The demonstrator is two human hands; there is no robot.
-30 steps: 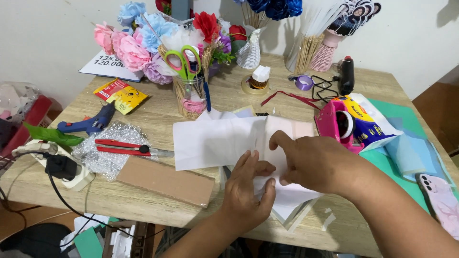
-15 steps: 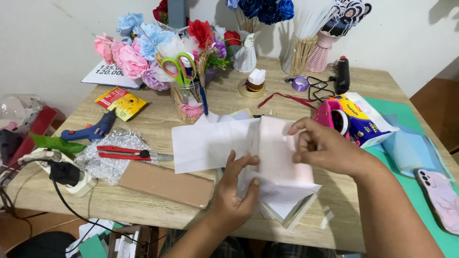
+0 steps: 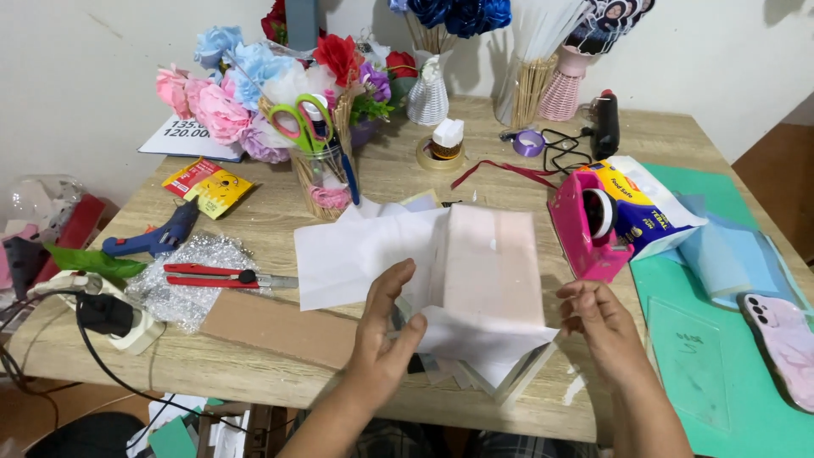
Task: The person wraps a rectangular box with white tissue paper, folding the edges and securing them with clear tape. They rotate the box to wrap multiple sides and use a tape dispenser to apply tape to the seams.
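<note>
Left hand holds pale pink box near pink tape dispenser.

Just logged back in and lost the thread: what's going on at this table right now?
A person is working with paper at a wooden craft table. The left hand holds up a pale pink sheet of paper over a stack of white sheets. The right hand hovers beside it, loosely curled, near a pink tape dispenser.
</note>
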